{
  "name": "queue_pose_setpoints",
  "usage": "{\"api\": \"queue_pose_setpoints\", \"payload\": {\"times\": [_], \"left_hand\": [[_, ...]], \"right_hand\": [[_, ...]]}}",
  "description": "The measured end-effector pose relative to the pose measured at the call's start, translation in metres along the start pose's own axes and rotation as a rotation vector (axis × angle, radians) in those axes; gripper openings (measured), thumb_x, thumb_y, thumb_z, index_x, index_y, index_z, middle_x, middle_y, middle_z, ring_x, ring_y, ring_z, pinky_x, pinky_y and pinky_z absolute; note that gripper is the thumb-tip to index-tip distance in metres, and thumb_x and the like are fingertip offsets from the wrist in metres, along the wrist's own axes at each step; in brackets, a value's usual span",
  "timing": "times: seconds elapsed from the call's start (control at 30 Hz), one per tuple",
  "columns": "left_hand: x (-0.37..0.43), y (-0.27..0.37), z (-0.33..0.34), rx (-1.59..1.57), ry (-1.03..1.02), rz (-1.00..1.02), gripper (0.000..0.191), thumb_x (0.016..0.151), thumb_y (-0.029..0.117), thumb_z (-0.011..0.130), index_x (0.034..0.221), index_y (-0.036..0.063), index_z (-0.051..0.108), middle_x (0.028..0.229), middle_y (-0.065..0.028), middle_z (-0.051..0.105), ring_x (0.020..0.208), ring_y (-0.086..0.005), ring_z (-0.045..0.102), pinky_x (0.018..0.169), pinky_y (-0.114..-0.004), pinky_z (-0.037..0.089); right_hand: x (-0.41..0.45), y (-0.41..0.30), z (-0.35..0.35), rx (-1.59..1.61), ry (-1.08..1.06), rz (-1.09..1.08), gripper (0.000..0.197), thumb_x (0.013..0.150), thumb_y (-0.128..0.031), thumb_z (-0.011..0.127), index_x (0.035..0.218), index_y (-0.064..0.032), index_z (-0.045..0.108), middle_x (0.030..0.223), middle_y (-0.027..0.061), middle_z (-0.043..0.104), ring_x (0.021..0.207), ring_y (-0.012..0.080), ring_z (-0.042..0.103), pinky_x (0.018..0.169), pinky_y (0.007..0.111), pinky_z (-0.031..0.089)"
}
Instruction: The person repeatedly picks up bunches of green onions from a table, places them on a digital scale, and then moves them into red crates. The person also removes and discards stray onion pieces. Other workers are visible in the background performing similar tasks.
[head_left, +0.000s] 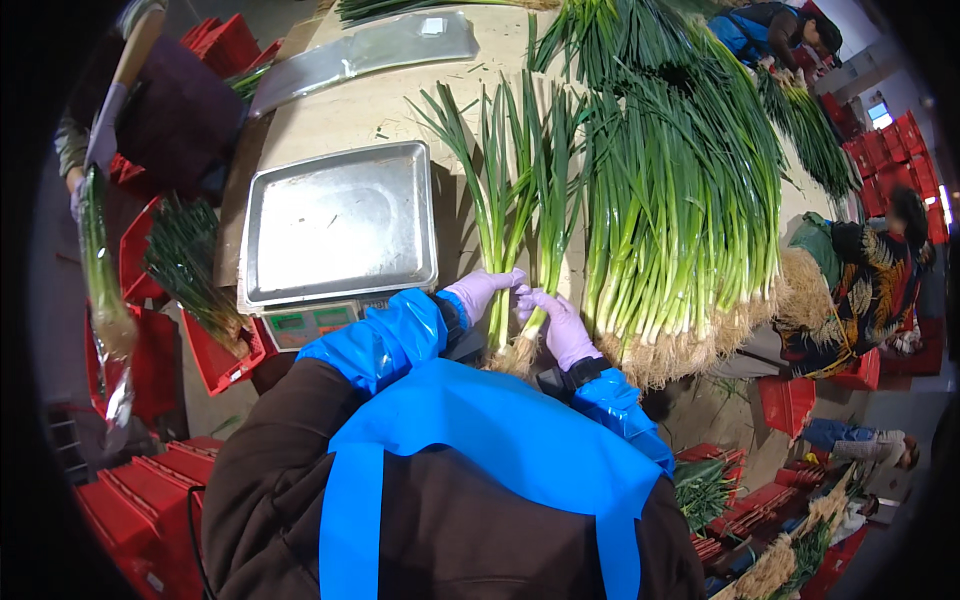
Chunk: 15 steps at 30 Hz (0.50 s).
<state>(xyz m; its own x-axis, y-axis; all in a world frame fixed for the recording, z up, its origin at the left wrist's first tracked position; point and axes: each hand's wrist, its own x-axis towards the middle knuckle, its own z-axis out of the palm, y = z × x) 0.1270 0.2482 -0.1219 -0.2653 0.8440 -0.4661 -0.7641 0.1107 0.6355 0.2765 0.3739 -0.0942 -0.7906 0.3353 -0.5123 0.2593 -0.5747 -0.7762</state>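
My left hand (480, 294), in a pale purple glove, is closed around the white stalks of a small bunch of green onions (491, 217), with the thumb and fingers across the stems. My right hand (562, 326), gloved alike, grips another few green onions (553, 232) just above their roots, beside the first bunch. The fingertips of both hands nearly meet between the two bunches. The leaves lie spread away from me on the table (360, 112). Left of my left hand is a weighing scale with a steel pan (337, 221); only small leaf scraps lie in it.
A large heap of green onions (675, 210), roots toward me, lies on my right. Clear plastic sleeves (409, 41) lie at the far side. A co-worker at left holds a bagged bunch (97, 255) above red crates (225, 352). Other people stand at right.
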Motion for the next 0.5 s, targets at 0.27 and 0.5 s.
{"api": "queue_pose_setpoints", "payload": {"times": [0.27, 0.5], "left_hand": [[0.003, -0.007, 0.004, 0.085, 0.329, -0.011, 0.046, 0.083, 0.03, 0.078, 0.114, -0.0009, 0.064, 0.107, -0.0117, 0.069, 0.106, -0.0203, 0.061, 0.096, -0.034, 0.043], [0.009, -0.007, 0.023, 0.14, 0.169, 0.03, 0.048, 0.084, 0.033, 0.079, 0.119, 0.0031, 0.066, 0.106, -0.0069, 0.07, 0.096, -0.0172, 0.063, 0.09, -0.032, 0.046]], "right_hand": [[0.027, 0.009, -0.017, -0.26, 0.366, -0.018, 0.029, 0.093, -0.02, 0.063, 0.114, -0.0004, 0.058, 0.086, 0.0041, 0.059, 0.08, 0.0159, 0.058, 0.067, 0.029, 0.05], [0.038, 0.008, 0.012, -1.368, 0.083, -0.079, 0.064, 0.091, -0.047, 0.059, 0.123, 0.0081, 0.054, 0.109, 0.0292, 0.065, 0.101, 0.0391, 0.064, 0.084, 0.042, 0.053]]}}
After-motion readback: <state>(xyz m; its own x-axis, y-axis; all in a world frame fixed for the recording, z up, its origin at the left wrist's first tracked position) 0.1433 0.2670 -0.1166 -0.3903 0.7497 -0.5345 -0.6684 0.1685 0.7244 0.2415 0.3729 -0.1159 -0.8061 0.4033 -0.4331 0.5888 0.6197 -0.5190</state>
